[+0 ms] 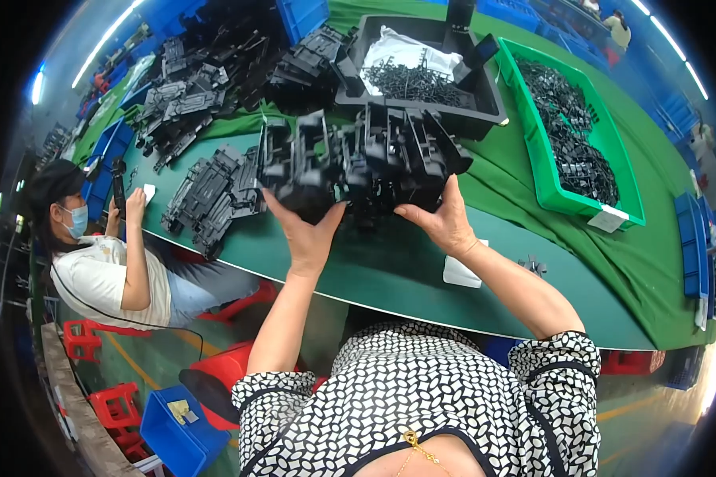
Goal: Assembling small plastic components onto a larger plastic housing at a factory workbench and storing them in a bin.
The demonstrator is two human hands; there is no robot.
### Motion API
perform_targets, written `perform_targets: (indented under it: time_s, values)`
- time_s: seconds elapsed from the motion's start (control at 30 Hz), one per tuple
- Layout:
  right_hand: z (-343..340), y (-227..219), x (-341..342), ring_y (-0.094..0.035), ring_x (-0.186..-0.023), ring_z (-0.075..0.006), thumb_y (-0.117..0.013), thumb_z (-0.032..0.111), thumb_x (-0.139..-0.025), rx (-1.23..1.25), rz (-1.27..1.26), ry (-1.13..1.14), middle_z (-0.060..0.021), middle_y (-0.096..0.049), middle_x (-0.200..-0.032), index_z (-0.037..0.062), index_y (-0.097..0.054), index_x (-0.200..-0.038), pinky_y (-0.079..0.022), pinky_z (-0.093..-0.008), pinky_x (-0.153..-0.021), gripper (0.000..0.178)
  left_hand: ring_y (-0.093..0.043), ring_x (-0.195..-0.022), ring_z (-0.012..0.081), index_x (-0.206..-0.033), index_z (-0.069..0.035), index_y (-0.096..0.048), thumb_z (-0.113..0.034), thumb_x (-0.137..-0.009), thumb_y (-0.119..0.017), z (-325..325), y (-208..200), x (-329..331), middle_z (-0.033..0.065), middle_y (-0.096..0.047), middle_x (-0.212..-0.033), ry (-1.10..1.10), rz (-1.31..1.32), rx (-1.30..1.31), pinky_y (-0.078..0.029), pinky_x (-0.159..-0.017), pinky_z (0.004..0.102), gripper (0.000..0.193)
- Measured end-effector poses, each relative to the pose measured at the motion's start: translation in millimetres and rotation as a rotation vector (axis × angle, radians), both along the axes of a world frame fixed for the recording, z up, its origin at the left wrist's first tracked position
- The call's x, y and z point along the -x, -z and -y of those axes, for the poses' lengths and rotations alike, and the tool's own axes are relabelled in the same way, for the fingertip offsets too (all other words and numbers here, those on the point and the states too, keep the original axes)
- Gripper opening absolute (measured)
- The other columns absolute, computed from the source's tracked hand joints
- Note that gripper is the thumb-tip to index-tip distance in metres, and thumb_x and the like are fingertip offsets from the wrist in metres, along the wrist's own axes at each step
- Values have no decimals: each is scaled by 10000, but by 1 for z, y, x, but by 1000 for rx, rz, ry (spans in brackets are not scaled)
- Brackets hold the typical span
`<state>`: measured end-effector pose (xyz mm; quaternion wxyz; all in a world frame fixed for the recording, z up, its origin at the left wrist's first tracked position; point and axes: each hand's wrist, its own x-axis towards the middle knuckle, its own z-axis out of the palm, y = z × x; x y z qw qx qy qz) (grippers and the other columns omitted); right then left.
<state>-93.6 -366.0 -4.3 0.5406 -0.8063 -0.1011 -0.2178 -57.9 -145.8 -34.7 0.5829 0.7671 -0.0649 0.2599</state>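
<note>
Between my two hands is a bundle of black molded plastic frames [358,159], standing on edge side by side above the green tabletop [366,278]. My left hand [306,234] grips the bundle's left end, its thumb pointing inward along the near side. At the right end my right hand [445,219] clasps it, thumb also turned inward. The other fingers of both hands are mostly hidden behind the parts. Just left of my left hand lies a flat pile of similar black frames [215,195]. A white paper piece [462,272] rests below my right wrist.
A black bin [485,119] with a white bag and small black parts stands ahead. To the right is a green crate [628,187] of black parts. More black frames [183,95] are heaped far left. A seated co-worker [95,254] holds a tool at the left.
</note>
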Motion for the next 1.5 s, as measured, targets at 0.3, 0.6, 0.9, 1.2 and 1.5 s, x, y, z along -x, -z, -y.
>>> perform_targets:
  time_s: [0.3,0.6,0.9,1.2,1.5]
  values:
    - [-9,-6,2,-522,-876,-165,-769,172,-659,-24,-38,93,-106,-553,-983,-16,-383,-1063,-433,-293,-796,591,-264,-1244,314,-1327,99,-66,-145,-641,-762,3,-10,5,269,-256,-1324,-3,5,-9,-184,-1042,347,1007]
    - [-19,-60,-2,-587,-625,-174,-728,180,-695,-179,145,45,-116,-623,-765,-47,-382,-1008,-472,-286,-603,519,-391,-1103,264,-1316,92,-83,-96,-688,-722,9,-92,5,225,-363,-1231,-1,285,-29,-296,-961,327,916]
    - [-24,-134,11,-574,-797,-132,-728,61,-690,-259,427,11,-89,-593,-898,-31,-358,-1044,-472,-251,-710,521,-452,-1021,272,-1304,61,-133,-136,-668,-741,20,-173,7,198,-424,-1134,-54,516,-58,-367,-885,348,902]
    - [33,-99,18,-625,-798,-267,-763,130,-649,-96,523,376,-165,-608,-919,-74,-335,-1085,-481,-312,-684,644,-446,-1015,217,-1252,33,-257,-16,-699,-696,92,-155,-13,174,-418,-1139,275,460,90,-374,-877,298,707]
    - [109,-46,60,-588,-857,-339,-752,201,-627,-28,616,901,-209,-566,-975,-100,-301,-1180,-458,-363,-774,775,-514,-945,216,-1137,101,-404,-162,-726,-710,205,-123,-32,183,-471,-1107,442,695,-109,-430,-809,298,576]
